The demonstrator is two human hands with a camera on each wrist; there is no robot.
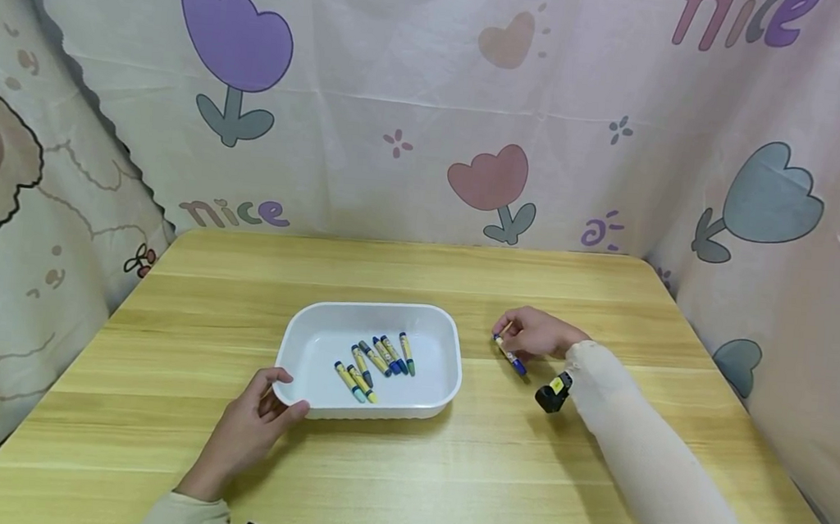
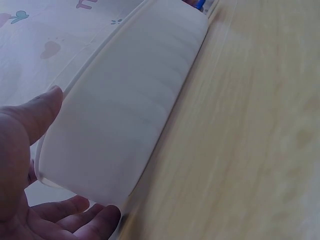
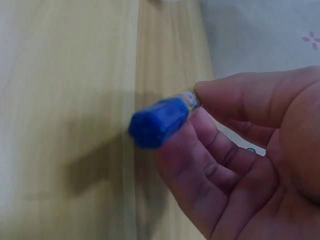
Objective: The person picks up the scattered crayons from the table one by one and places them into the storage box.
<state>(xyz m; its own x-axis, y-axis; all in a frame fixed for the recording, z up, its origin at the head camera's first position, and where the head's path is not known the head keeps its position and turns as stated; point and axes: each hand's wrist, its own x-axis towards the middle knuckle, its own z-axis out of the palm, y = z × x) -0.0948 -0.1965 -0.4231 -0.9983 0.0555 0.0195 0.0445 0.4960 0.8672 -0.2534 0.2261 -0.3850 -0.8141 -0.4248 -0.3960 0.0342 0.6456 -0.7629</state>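
Observation:
A white plastic tray (image 1: 394,406) stands on the table, with several crayons (image 1: 360,362) in yellow wrappers lying loosely on its floor. At the tray's near left corner, my left hand (image 1: 247,429) grips the rim. In the left wrist view the thumb (image 2: 47,107) lies on the rim, while the other fingers (image 2: 100,220) curl at the tray's end wall. To the right of the tray, my right hand (image 1: 536,333) pinches a blue crayon (image 1: 510,356) between thumb and fingers. The crayon's blue end (image 3: 155,125) points away from the palm in the right wrist view.
The wooden table (image 1: 491,481) ends at the back against a printed curtain (image 1: 376,61), which also hangs along both sides. A black wrist camera (image 1: 554,393) is strapped below the right sleeve (image 1: 642,452), close above the tabletop.

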